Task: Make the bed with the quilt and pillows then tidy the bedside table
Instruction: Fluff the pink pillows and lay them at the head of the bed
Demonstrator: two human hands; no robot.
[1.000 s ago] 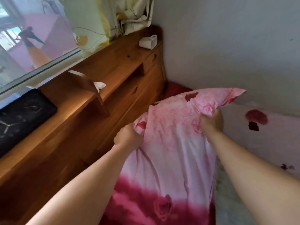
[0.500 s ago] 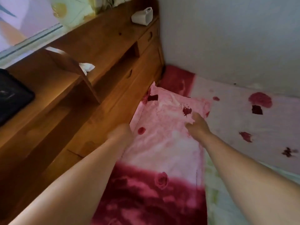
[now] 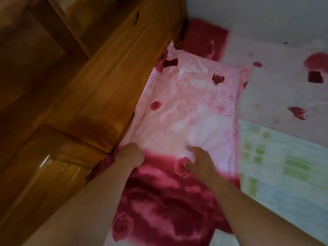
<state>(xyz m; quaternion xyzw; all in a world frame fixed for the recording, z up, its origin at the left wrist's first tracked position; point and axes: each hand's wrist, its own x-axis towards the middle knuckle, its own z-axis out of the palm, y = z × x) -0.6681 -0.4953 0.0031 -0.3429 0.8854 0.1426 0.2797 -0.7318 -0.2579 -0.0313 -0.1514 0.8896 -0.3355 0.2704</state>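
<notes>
A pink pillow [image 3: 191, 107] printed with red roses lies flat on the bed, its left edge against the wooden headboard [image 3: 99, 96]. Its near half is dark red. My left hand [image 3: 129, 155] is curled into a fist at the pillow's left edge, next to the headboard, and seems to hold the fabric there. My right hand [image 3: 199, 159] rests on the middle of the pillow with finger and thumb spread over the cloth; it is slightly blurred. A quilt [image 3: 284, 167] with pale green and blue checks lies to the right of the pillow.
A pale sheet [image 3: 276, 96] with dark red blotches covers the mattress up to the grey wall [image 3: 257, 16]. Its dark red corner [image 3: 204, 39] shows beyond the pillow. The headboard unit has drawers and shelves on the left.
The pillow, held up by its far end a second ago, now lies flat on the bed. Both hands have slid back from its far end to its middle. The view has tilted down.
</notes>
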